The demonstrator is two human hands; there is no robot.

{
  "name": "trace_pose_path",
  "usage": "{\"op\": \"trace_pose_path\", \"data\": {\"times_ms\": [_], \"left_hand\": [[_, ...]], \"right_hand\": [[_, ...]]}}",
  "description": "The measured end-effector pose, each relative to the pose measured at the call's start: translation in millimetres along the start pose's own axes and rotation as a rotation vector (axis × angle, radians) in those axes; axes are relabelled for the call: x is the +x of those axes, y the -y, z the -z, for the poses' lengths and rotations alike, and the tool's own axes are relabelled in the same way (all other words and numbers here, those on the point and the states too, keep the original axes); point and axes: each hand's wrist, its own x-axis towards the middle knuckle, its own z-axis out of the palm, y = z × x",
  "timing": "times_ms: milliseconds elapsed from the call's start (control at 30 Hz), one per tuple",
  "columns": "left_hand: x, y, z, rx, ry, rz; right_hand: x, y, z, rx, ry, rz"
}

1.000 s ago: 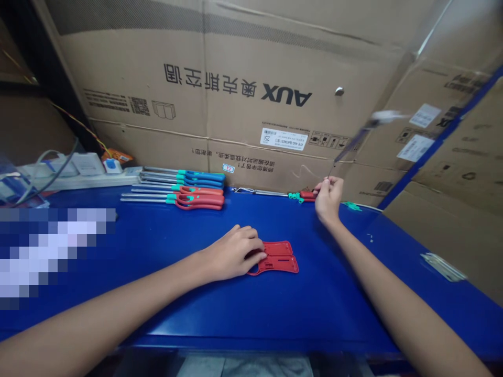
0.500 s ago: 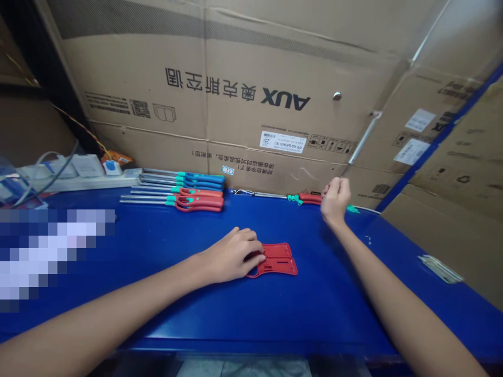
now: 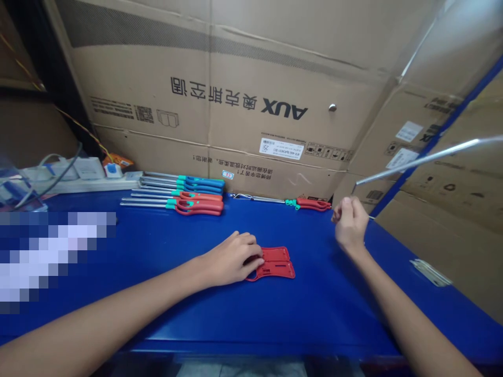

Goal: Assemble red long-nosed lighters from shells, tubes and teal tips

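Observation:
My left hand (image 3: 231, 259) lies on the table with its fingers curled over the near end of a red plastic lighter shell (image 3: 277, 268), two opened halves side by side with their insides up. My right hand (image 3: 349, 225) is raised at the back right, its fingers closed. A long shiny metal rod (image 3: 428, 157) slants up and right from above those fingers; its thin bent end drops into the grip. Just left of that hand are red handle parts (image 3: 312, 203), green pieces (image 3: 291, 203) and metal tubes (image 3: 263, 199) along the cardboard.
Several blue and red long-necked lighters (image 3: 198, 205) lie at the back left beside a white power strip (image 3: 131, 180) with plugs. Cardboard (image 3: 243, 57) walls the back and right of the blue table (image 3: 188, 324). Pale strips (image 3: 431, 273) lie at the right edge.
My right hand has moved right and slightly down, off the red handle parts. The metal rod has swung from steep to a lower slant. My left hand stays on the red shell.

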Motion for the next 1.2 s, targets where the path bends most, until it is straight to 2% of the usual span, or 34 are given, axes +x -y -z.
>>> {"op": "trace_pose_path", "data": {"times_ms": [67,167,333,667,800,933,1033,1200], "left_hand": [[-0.3,0.1,-0.8,-0.002,-0.012,0.001],[-0.2,0.2,-1.5,-0.002,-0.011,0.010],[0.7,0.5,-0.7,-0.002,0.004,0.022],[-0.1,2.1,-1.9,-0.038,-0.001,0.023],[-0.1,3.0,-2.3,-0.041,-0.020,0.005],[-0.1,3.0,-1.8,-0.033,-0.022,-0.006],[-0.2,2.1,-0.8,-0.036,-0.006,0.009],[-0.3,2.2,-1.0,-0.050,0.011,0.036]], "right_hand": [[-12.8,3.0,8.5,0.008,0.004,-0.011],[-22.6,-1.1,17.9,0.018,-0.015,-0.118],[-23.9,-6.5,17.9,0.100,-0.072,-0.241],[-38.4,7.9,5.2,0.299,-0.021,-0.174],[-42.5,6.1,1.3,0.302,0.065,-0.220],[-44.0,-0.2,1.2,0.284,0.084,-0.275],[-44.9,-6.2,4.0,0.199,0.104,-0.251],[-40.6,-8.9,6.3,0.247,0.044,-0.273]]}}
